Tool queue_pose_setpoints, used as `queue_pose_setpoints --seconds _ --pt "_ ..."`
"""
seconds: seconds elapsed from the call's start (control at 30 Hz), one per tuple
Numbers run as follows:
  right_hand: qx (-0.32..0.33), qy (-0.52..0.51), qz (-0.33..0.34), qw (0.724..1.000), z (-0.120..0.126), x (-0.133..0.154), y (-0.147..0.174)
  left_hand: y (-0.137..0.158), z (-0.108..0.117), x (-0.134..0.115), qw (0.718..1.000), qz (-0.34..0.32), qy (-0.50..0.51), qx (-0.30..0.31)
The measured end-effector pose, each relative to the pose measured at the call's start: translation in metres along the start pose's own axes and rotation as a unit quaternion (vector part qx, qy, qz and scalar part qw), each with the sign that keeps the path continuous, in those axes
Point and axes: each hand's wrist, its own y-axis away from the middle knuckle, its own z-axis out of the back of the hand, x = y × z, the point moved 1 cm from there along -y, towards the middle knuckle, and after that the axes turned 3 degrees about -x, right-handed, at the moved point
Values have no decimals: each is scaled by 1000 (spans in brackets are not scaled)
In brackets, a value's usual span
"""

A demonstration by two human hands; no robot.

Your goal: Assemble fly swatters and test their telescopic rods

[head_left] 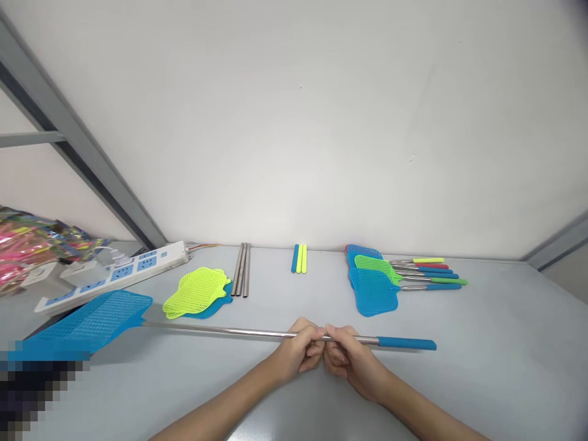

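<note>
A blue fly swatter (215,329) with an extended metal telescopic shaft lies across both my hands just above the table. Its mesh head points to the left and its blue grip to the right. My left hand (301,349) is closed round the shaft near the middle. Right beside it, my right hand (346,355) is closed on the thicker part of the shaft, short of the blue grip. The thumbs of both hands press on the metal from above, almost touching each other. Pixelation hides the far left end of the swatter head.
Behind the shaft lie loose yellow and blue swatter heads (197,291), several metal tubes (241,269) and blue and yellow grips (299,258). A pile of swatters (376,291) is at right. A power strip (124,272) and shiny plastic-wrapped goods (37,245) stand at left.
</note>
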Motion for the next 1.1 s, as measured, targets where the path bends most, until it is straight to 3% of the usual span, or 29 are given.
queue_pose_setpoints --seconds 0.37,0.87,1.1 --pt "-4 -60 -39 997 4 -3 0 1 1 7 999 14 40 -18" --pt "37 -138 -135 980 12 -1 -5 -1 2 5 997 39 -10 -61" --pt "23 -154 -145 977 11 1 -7 -1 -1 1 999 18 -4 -41"
